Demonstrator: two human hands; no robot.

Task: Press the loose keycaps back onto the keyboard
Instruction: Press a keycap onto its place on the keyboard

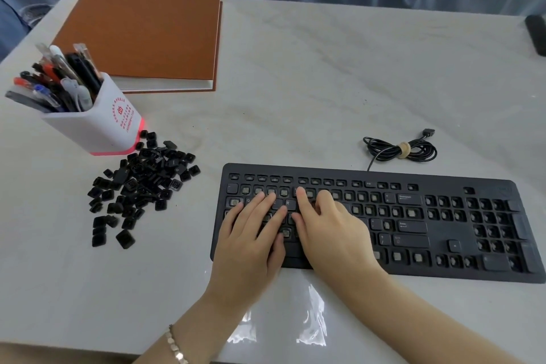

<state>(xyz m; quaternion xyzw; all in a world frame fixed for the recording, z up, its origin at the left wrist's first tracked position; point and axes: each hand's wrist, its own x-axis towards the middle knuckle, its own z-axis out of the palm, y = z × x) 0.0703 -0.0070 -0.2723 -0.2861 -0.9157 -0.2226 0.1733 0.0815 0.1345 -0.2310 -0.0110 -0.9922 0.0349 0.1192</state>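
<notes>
A black keyboard (443, 233) lies on the table at the right, most of its key sockets bare, with a few caps such as R and Backspace fitted. A heap of several loose black keycaps (141, 183) lies to its left. My left hand (254, 233) rests flat on the keyboard's left part, fingers straight over the letter rows. My right hand (328, 224) lies beside it, its index finger stretched up to the number row and the other fingers bent onto the keys. Whether a keycap sits under either hand is hidden.
A white pen holder (97, 124) full of pens stands behind the keycap heap. A brown book (141, 32) lies at the back left. The keyboard's coiled cable (399, 149) sits behind it. A dark object (536, 32) lies at the far right edge.
</notes>
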